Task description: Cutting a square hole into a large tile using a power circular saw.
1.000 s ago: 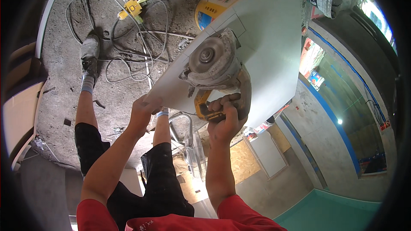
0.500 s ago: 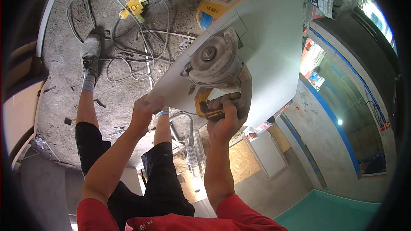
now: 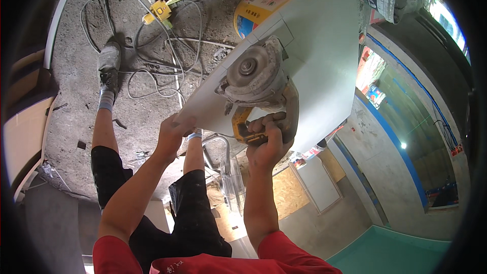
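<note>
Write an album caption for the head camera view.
Right hand grips a dusty, round-bladed power tool over a pale panel; left hand holds the panel's edge.

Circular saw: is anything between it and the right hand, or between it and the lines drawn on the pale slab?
Nothing visible: the right hand grips the circular saw directly, and no object shows on the pale slab between saw and drawn lines. The left hand is at the slab's lower-left edge.
</note>
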The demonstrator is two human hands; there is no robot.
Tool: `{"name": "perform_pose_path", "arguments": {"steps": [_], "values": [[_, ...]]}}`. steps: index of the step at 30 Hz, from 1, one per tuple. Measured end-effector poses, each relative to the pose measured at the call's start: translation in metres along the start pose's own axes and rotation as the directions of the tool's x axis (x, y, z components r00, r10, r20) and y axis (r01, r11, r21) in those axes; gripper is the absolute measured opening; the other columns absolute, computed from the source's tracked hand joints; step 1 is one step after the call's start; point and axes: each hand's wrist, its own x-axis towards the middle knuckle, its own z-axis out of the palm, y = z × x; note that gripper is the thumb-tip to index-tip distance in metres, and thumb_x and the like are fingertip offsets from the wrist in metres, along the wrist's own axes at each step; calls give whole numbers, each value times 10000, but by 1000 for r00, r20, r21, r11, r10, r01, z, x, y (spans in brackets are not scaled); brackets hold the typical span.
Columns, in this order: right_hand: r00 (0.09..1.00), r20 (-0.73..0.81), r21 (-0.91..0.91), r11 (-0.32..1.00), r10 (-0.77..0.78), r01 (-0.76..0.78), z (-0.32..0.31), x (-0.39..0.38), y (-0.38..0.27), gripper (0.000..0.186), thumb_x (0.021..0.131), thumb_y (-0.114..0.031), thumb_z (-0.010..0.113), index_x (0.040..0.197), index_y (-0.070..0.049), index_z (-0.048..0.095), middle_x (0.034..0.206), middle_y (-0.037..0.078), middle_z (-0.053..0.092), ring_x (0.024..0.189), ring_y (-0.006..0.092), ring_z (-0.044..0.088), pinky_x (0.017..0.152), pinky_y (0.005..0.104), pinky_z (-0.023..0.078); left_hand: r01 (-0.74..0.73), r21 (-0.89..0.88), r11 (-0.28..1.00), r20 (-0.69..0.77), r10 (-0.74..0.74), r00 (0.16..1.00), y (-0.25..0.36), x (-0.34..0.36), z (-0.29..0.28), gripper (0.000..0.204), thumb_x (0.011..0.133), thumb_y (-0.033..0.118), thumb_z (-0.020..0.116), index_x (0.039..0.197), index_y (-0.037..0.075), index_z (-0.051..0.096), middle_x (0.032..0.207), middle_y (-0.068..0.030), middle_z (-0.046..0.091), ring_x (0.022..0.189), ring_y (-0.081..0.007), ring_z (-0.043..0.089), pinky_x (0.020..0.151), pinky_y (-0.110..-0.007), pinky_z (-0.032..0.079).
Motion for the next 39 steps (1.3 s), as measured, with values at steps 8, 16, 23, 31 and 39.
{"name": "perform_pose_path", "arguments": {"steps": [8, 16, 23, 31, 39], "values": [[999, -36, -27, 1000, -5, 4, -1, 1, 1, 143, 821, 17, 530, 960, 5, 559, 732, 68, 537, 581, 171, 520, 582, 356, 506, 22, 27, 999, 19, -22, 1000, 2, -1, 0, 311, 924, 219, 750, 1088, -37, 680, 931, -53, 677, 817, -121, 615, 762, -288, 488], [999, -51, -9, 1000, -4, 3, 2, 0, -1, 154, 820, 16, 541, 973, 5, 558, 732, 71, 543, 584, 171, 530, 580, 356, 508, 20, 22, 1000, 31, -21, 999, 0, 0, -2, 311, 923, 218, 749, 1086, -38, 681, 942, -58, 688, 832, -128, 630, 770, -288, 493], [999, -34, -7, 1000, -5, 5, 3, 0, 0, 186, 825, 16, 542, 1010, -2, 552, 734, 65, 547, 585, 170, 527, 579, 359, 506, 33, 24, 999, 15, -33, 999, 0, 0, -2, 323, 919, 214, 752, 1100, -42, 676, 952, -67, 692, 858, -140, 643, 799, -299, 504], [999, -37, -19, 1000, -4, 3, 0, 1, 1, 189, 821, 26, 543, 1007, -8, 549, 729, 70, 545, 574, 170, 525, 578, 354, 507, 31, 25, 999, 21, -31, 999, -1, 1, -3, 314, 918, 208, 751, 1091, -41, 672, 943, -69, 689, 845, -134, 640, 787, -287, 500], [994, -3, 150, 982, 114, -112, -27, -34, -21, 230, 832, 82, 539, 1051, 13, 558, 734, 94, 578, 591, 190, 567, 599, 360, 510, -16, 83, 996, 8, 15, 1000, 1, 5, -5, 254, 922, 176, 748, 1052, -23, 657, 925, -73, 683, 797, -126, 632, 731, -278, 498]]}}
